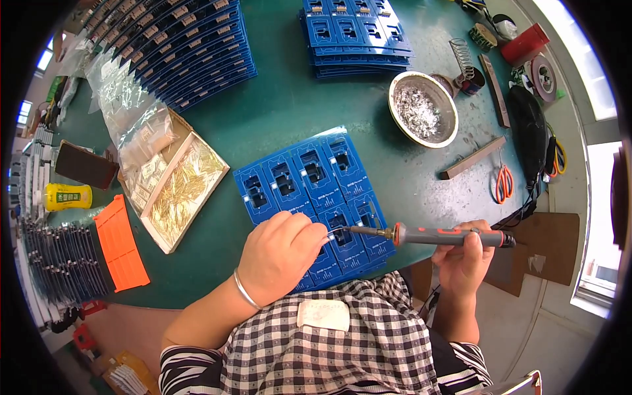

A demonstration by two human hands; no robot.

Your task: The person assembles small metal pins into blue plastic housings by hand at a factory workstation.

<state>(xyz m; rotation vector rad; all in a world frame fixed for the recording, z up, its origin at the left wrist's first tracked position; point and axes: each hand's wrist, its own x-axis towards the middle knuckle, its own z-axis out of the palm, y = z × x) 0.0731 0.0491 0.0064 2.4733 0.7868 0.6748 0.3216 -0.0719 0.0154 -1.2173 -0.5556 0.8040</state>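
A blue circuit board panel [296, 162], made of several repeated units with dark cut-outs, lies on the green table at its near edge. My right hand [464, 257] grips a grey and red soldering iron [428, 236] whose tip points left onto one unit. Close to that tip, my left hand [283, 250] rests over the panel with its fingers pinched together. A thin strand, perhaps solder wire [337, 230], shows between the left fingertips and the tip. What lies inside the left fist is hidden.
A bowl of metal scraps [424, 115] stands beyond the iron. Left of the panel sits a cardboard box [187, 191] of gold pins. Stacked blue boards [355, 33] lie at the back. Red-handled scissors [504, 184] and a wooden bar [473, 159] are at right; an orange rack [122, 243] is at left.
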